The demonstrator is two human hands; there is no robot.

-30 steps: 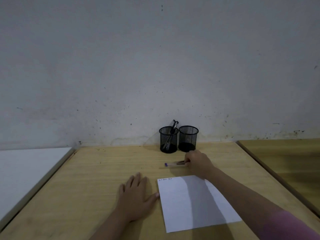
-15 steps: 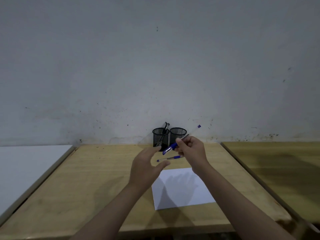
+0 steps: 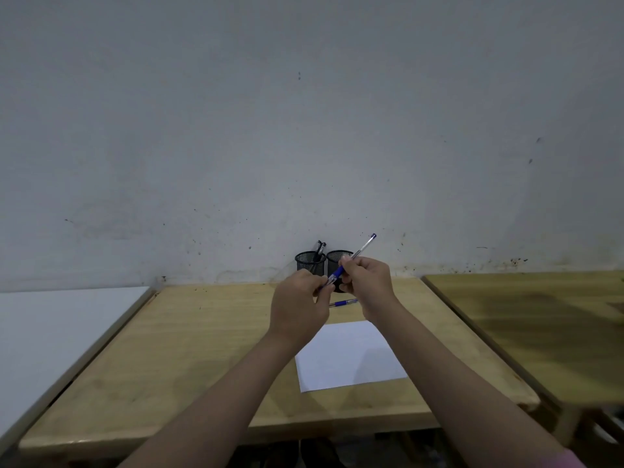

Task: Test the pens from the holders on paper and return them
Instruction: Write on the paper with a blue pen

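Blue pen (image 3: 351,263): held in the air above the table (image 3: 189,339), tilted, clear end up and to the right. Right hand (image 3: 366,282) grips its barrel; left hand (image 3: 299,304) pinches its lower tip end. Second blue pen (image 3: 344,303): flat on the table, between the paper (image 3: 351,358) and the holders. Left mesh holder (image 3: 309,261): holds dark pens (image 3: 319,249). Right mesh holder (image 3: 336,260): partly hidden behind the hands; contents cannot be told. Both stand by the wall (image 3: 304,130).
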